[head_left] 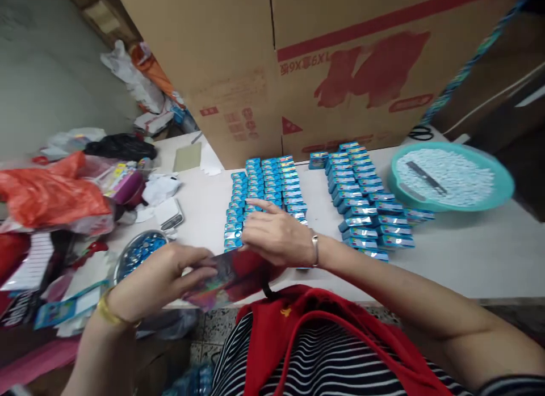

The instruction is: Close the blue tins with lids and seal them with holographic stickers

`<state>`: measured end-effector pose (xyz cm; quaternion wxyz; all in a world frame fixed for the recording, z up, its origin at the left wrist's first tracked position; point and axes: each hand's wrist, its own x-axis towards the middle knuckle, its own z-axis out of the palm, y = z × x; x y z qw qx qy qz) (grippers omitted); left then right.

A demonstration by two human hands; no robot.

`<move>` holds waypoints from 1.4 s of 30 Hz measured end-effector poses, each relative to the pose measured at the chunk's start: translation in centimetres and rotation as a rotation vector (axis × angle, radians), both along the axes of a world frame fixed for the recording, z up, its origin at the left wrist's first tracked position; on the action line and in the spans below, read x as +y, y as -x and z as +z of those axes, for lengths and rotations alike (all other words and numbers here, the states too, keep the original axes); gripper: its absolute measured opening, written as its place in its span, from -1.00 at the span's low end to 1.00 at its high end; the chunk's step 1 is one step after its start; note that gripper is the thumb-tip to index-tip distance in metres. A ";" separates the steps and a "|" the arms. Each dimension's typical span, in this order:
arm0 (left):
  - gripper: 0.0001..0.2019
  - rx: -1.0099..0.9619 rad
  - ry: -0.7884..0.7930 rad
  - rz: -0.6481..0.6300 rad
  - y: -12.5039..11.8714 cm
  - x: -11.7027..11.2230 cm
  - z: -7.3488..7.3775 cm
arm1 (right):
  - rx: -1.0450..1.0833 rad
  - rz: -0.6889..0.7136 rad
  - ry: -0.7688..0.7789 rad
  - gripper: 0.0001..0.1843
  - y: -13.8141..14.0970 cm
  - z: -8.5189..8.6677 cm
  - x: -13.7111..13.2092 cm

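Observation:
In my left hand point(176, 274), thumb and fingers pinch the near end of a glossy, see-through plastic packet point(225, 277) with dark, red and coloured patches. Motion blurs it, so its contents cannot be made out. My right hand point(275, 234) is closed at the packet's far end, fingertips bent down and one finger stretched forward. Just beyond that hand stand rows of small blue boxes point(255, 180) on the white table point(200, 194). Some of these boxes are hidden behind the fingers.
More blue boxes point(357, 197) stand in rows to the right. A turquoise basin point(460, 203) holds many small pale pieces and a dark flat strip. Left are a metal bowl point(121, 271) of blue items, a small white scale point(170, 214) and plastic bags point(51, 192). A large carton point(298, 72) rises behind.

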<state>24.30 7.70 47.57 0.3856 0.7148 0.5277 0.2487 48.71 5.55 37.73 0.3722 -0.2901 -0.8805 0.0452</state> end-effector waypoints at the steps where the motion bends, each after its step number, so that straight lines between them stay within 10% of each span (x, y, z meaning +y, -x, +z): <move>1: -0.77 0.037 0.055 -0.043 -0.3 0.1 0.1 | 0.029 -0.014 0.037 -0.78 -1.1 -0.5 0.0; 7: -0.64 0.041 -0.145 -0.049 0.1 0.7 -1.3 | 0.157 -0.080 0.267 -0.80 -4.1 -2.0 1.7; 17: -0.65 0.035 -0.308 -0.034 0.2 1.8 -2.4 | 0.359 -0.096 0.188 -0.65 5.5 -1.7 3.3; 29: -0.81 -0.001 -0.210 0.087 0.4 1.8 -3.6 | 0.459 -0.003 0.272 -0.76 5.9 -1.8 4.1; 42: -0.72 -0.459 0.053 0.539 0.5 3.7 -7.1 | 0.472 -0.018 0.365 -0.69 5.0 -3.8 5.9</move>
